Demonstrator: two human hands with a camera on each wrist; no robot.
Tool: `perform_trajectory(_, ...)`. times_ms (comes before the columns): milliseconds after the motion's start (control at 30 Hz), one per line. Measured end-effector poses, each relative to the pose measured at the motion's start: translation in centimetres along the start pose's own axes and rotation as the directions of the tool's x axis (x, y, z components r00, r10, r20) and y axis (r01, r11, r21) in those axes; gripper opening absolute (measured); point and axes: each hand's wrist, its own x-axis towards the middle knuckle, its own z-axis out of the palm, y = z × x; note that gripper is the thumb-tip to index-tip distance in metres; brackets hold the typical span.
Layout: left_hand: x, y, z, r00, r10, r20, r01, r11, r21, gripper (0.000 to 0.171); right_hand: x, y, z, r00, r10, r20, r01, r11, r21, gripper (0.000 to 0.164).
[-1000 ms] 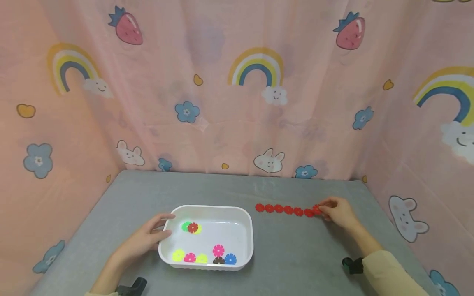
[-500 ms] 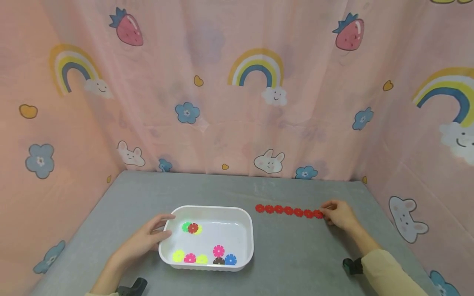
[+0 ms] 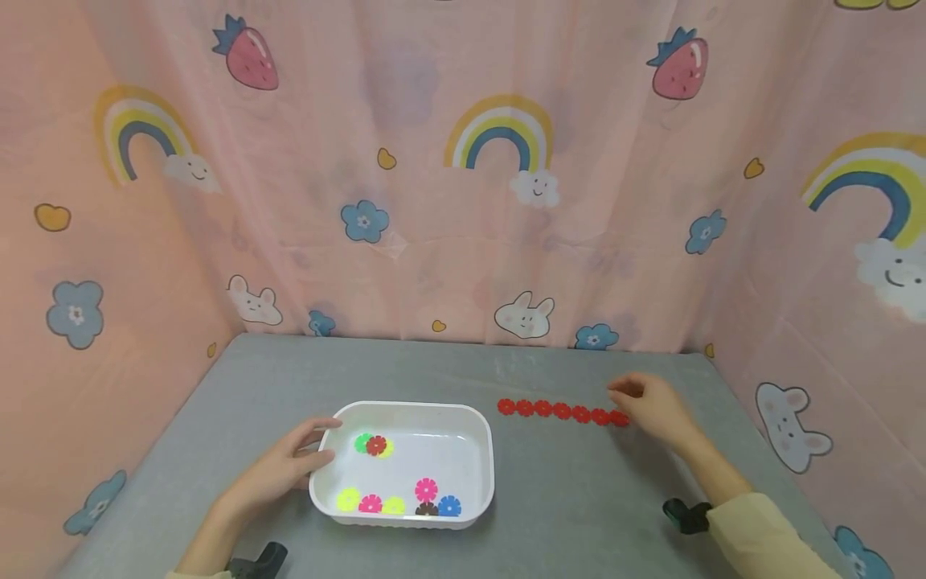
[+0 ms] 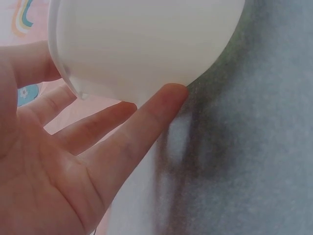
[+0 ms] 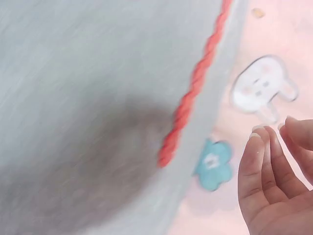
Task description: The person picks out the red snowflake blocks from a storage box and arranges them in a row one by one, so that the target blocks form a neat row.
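A chain of several interlocked red snowflake discs point(image 3: 562, 411) lies on the grey table; the right wrist view shows the red chain point(image 5: 182, 115) edge-on. My right hand point(image 3: 649, 406) hovers above its right end, fingers loosely bent. In the right wrist view nothing shows between the thumb and fingers point(image 5: 253, 161). My left hand point(image 3: 278, 462) holds the left end of a white tray point(image 3: 486, 458). Seen from the left wrist, one digit goes over the tray's rim and the other fingers point(image 4: 146, 115) lie against the outer wall.
Inside the tray are loose snowflake discs: a red disc point(image 3: 376, 445) over green and yellow ones, a blue disc point(image 3: 449, 506), a brown disc point(image 3: 427, 509), plus pink and yellow ones. A pink patterned curtain point(image 3: 434, 265) encloses the table point(image 3: 564, 482) at back and sides.
The last red disc has come down level with the chain. My right hand has let go of it and lifted up and slightly left. The left hand and tray keep their place.
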Motion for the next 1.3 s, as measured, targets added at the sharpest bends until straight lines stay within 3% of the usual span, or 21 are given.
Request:
perform_trajectory(233, -0.1, 0.0, 0.1, 1.0, -0.007, -0.006, 0.008, 1.0, 0.005, 0.056, -0.4, -3.6, 1.1, 0.996, -0.08, -0.026, 0.08, 0.996, 0.027, 0.025)
perform_trajectory(600, -0.1, -0.1, -0.1, 1.0, 0.008, 0.009, -0.008, 1.0, -0.024, 0.054, -0.7, -9.4, 4.2, 0.991, -0.131, -0.013, 0.132, 0.987, 0.094, 0.021)
perform_trajectory(1067, 0.0, 0.0, -0.1, 0.999, -0.025, -0.02, 0.025, 0.999, -0.028, 0.052, -0.9, -14.3, 9.1, 0.982, -0.18, -0.051, 0.186, 0.967, 0.173, 0.014)
perform_trajectory(1300, 0.0, -0.1, 0.0, 1.0, -0.025, -0.019, 0.024, 1.0, -0.016, 0.054, -1.2, -16.2, 11.2, 0.976, -0.217, 0.004, 0.21, 0.95, 0.23, 0.014)
